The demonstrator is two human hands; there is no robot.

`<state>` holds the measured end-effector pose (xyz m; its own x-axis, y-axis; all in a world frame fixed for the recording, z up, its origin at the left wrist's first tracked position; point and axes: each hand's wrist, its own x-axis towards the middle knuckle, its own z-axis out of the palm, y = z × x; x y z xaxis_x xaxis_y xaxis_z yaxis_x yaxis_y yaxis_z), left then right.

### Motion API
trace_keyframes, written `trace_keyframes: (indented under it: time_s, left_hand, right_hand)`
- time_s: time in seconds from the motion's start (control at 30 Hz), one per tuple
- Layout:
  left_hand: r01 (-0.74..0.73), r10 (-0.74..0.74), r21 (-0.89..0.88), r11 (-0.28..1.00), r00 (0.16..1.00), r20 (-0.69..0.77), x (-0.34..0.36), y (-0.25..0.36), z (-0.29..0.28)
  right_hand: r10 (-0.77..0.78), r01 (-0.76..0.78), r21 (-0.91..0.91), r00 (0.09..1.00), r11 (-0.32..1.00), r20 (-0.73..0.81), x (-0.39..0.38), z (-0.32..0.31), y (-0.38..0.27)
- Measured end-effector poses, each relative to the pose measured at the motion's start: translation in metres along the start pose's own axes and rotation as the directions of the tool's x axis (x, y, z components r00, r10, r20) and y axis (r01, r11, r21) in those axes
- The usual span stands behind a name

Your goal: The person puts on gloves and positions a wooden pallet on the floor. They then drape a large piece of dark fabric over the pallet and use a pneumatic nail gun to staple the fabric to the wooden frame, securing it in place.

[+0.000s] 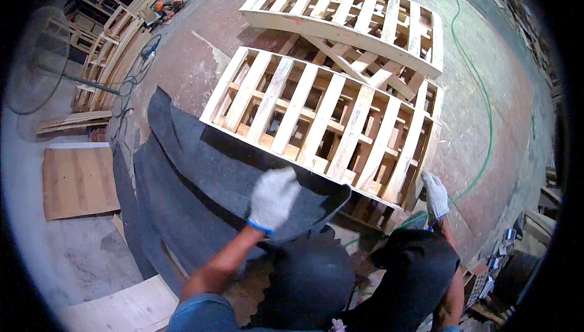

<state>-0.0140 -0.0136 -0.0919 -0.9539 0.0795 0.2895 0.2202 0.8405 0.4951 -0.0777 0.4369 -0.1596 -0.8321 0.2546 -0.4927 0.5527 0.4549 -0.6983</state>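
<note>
My left hand [275,198], in a white knit glove with a blue cuff, hovers over a dark grey felt-like sheet [201,155] beside the near edge of a wooden slatted pallet [293,107]. Its fingers are curled; whatever they may hold is hidden. My right hand [435,196], gloved the same way, is at the pallet's near right corner. Those fingers look bent in, and I cannot make out anything inside them. The sheet spreads left of the pallet, with one edge folded up along its near side.
A second slatted pallet [347,13] lies tilted beyond, over more crossed boards. A green hose [486,107] curves along the right floor. At left are a standing fan [42,58], a brown board [79,181] and stacked timber [106,70]. A pale plywood sheet [125,307] lies at lower left.
</note>
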Motion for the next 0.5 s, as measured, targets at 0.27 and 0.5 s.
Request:
trace_keyframes:
  time_s: [0.27,0.5]
  left_hand:
    - [0.447,-0.220,-0.274,0.851,0.778,0.588,-0.149,0.030,-0.031]
    - [0.095,-0.020,-0.118,0.988,0.856,0.516,-0.163,0.039,-0.060]
  right_hand:
    - [0.019,-0.021,-0.177,1.000,0.984,-0.010,0.002,-0.005,0.007]
    - [-0.076,0.066,-0.174,0.996,0.983,-0.049,0.016,0.003,0.031]
